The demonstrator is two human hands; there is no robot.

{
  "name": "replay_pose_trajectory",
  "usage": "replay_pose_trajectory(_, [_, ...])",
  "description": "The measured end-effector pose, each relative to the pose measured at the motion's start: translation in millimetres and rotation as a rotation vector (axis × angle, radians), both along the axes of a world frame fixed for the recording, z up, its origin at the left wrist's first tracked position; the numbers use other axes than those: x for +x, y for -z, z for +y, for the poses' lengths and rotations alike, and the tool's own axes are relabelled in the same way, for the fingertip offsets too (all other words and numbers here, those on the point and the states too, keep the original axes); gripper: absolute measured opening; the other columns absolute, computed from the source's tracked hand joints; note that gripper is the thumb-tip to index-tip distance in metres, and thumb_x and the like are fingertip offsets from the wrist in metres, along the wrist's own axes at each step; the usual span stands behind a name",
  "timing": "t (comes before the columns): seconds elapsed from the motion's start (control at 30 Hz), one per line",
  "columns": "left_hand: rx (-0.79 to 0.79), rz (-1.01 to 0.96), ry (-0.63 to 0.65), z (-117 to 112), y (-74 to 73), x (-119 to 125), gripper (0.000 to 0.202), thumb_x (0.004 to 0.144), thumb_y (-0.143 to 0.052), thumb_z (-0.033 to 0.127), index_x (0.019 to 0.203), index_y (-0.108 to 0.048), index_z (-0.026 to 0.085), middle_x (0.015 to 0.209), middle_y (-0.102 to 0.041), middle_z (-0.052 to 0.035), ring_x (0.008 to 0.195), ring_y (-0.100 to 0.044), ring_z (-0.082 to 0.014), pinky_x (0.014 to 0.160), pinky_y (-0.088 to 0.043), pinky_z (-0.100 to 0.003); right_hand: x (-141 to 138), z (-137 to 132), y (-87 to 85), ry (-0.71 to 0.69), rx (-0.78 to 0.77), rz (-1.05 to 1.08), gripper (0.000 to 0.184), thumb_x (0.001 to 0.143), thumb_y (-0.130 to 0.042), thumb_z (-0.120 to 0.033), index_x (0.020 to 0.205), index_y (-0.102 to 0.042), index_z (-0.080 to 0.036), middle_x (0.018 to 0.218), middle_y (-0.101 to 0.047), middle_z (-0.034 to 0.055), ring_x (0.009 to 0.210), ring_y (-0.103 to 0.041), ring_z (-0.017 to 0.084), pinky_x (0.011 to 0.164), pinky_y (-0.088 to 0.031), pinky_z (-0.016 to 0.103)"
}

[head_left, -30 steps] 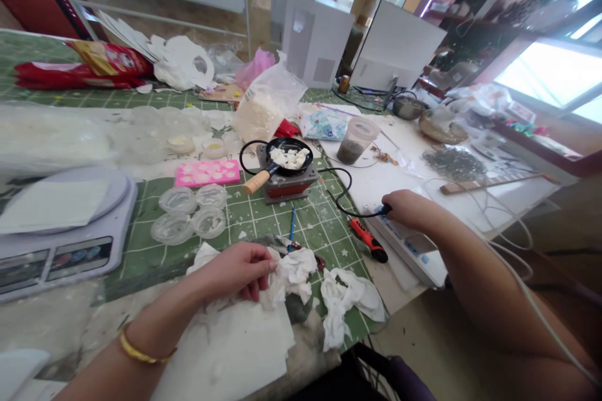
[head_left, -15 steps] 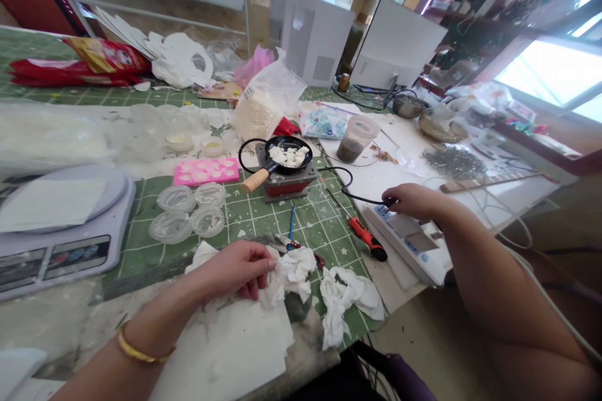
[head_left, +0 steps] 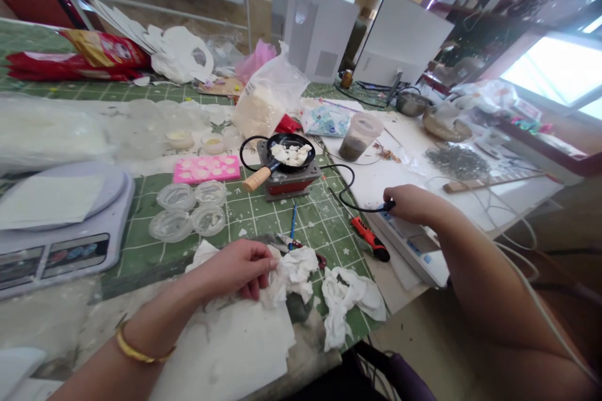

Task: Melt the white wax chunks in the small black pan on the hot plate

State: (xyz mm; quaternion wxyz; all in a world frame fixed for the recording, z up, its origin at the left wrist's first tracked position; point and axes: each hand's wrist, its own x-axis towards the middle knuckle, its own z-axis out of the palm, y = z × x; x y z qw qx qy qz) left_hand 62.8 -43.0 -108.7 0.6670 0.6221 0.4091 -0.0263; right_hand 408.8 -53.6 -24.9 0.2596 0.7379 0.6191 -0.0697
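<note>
My right hand (head_left: 410, 202) is closed around the black power plug (head_left: 389, 206) over the white power strip (head_left: 426, 258). From the plug a black cord (head_left: 351, 180) runs to a small hot plate (head_left: 292, 185). On it sits a black pan (head_left: 309, 161) with a wooden handle, holding white lumps (head_left: 290, 153). My left hand (head_left: 247, 267), fingers curled, rests at the mat's front with its fingertips pinched on a crumpled white tissue (head_left: 297, 270). Its palm is hidden. A red and black screwdriver (head_left: 370, 239) lies beside the strip.
Left of the hot plate are a pink mold (head_left: 207, 169) and several clear cups (head_left: 172, 225). A kitchen scale (head_left: 115, 235) stands farther left. Another crumpled tissue (head_left: 350, 297) lies at the front edge. Behind are a plastic bag (head_left: 263, 103) and a lidded tub (head_left: 361, 136).
My right hand has pressed the plug slightly down toward the power strip; the prongs visible before are now hidden. My left hand stays put. The view has shifted slightly.
</note>
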Motion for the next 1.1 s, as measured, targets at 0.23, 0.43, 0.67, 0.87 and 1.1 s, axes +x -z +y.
replay_pose_trajectory(0.23, [0.000, -0.006, -0.004, -1, 0.1, 0, 0.034, 0.073, -0.047, 0.048, 0.074, -0.053, 0.014, 0.063, -0.060, -0.0008, 0.049, -0.059, -0.0129, 0.041, -0.041, -0.019, -5, -1, 3.6, 0.002, 0.023, -0.053, 0.026, 0.064, -0.049, -0.018, 0.087, -0.061, -0.017, 0.082, -0.061, 0.0094, 0.071, -0.056, 0.019, 0.054, -0.037, 0.026])
replay_pose_trajectory(0.43, [-0.001, -0.014, -0.006, -1, 0.6, -1, 0.033, 0.074, -0.047, 0.048, 0.073, -0.053, 0.015, 0.062, -0.059, -0.0002, 0.049, -0.059, -0.0127, 0.041, -0.041, -0.019, 1, 5, 1.6, -0.011, 0.011, -0.013, 0.029, 0.059, -0.056, -0.024, 0.087, -0.062, -0.020, 0.079, -0.061, 0.0060, 0.070, -0.055, 0.018, 0.054, -0.037, 0.025])
replay_pose_trajectory(0.67, [-0.009, -0.007, -0.019, -1, -0.8, 1, 0.035, 0.071, -0.049, 0.048, 0.073, -0.053, 0.014, 0.062, -0.060, -0.0011, 0.048, -0.058, -0.0125, 0.040, -0.039, -0.018, 13, 13, -2.3, -0.011, -0.025, 0.054, 0.033, 0.053, -0.064, -0.030, 0.086, -0.064, -0.022, 0.079, -0.062, 0.0030, 0.068, -0.055, 0.016, 0.053, -0.038, 0.023])
replay_pose_trajectory(0.87, [-0.009, -0.011, -0.019, -2, -2.4, 2, 0.035, 0.071, -0.049, 0.049, 0.071, -0.053, 0.015, 0.061, -0.059, -0.0003, 0.047, -0.058, -0.0126, 0.040, -0.040, -0.019, 4, 5, 3.0, -0.018, 0.011, 0.060, 0.030, 0.055, -0.060, -0.023, 0.085, -0.063, -0.021, 0.077, -0.061, 0.0044, 0.068, -0.055, 0.017, 0.053, -0.037, 0.023])
replay_pose_trajectory(1.1, [-0.018, -0.017, -0.023, -2, -0.8, 0, 0.035, 0.070, -0.049, 0.050, 0.070, -0.052, 0.015, 0.061, -0.059, 0.0004, 0.048, -0.059, -0.0132, 0.041, -0.041, -0.020, 7, 4, 3.3, 0.002, 0.017, 0.087, 0.031, 0.057, -0.058, -0.026, 0.088, -0.061, -0.021, 0.080, -0.061, 0.0044, 0.070, -0.055, 0.017, 0.054, -0.037, 0.023])
